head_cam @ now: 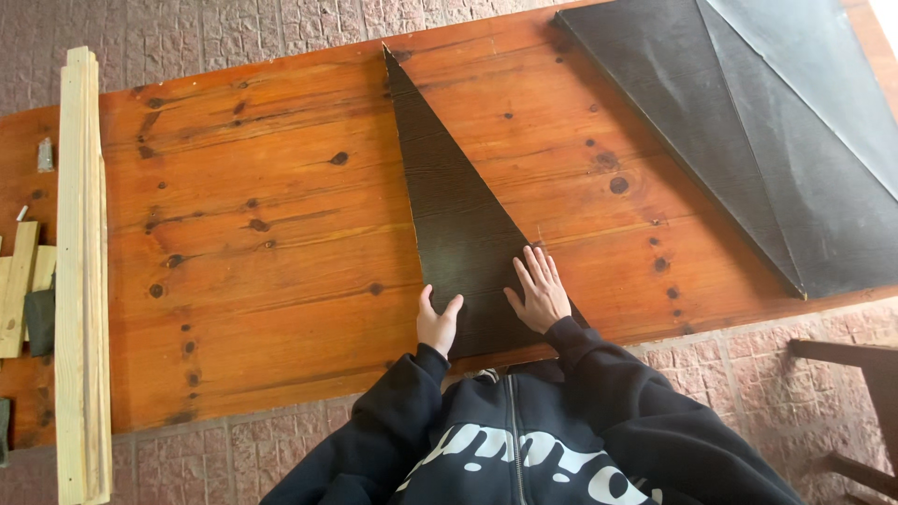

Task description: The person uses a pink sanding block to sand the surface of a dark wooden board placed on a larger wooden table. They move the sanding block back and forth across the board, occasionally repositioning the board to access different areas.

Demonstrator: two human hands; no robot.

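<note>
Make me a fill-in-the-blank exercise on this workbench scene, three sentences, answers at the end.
1. Both hands rest on a dark panel shaped like a ____.
2. The right hand lies ____ on the panel, fingers spread.
3. The pale wooden strips lie along the table's ____ edge.

Missing words: triangle; flat; left

Dark brown triangle, knotty orange-brown table, perhaps black sheets
</note>
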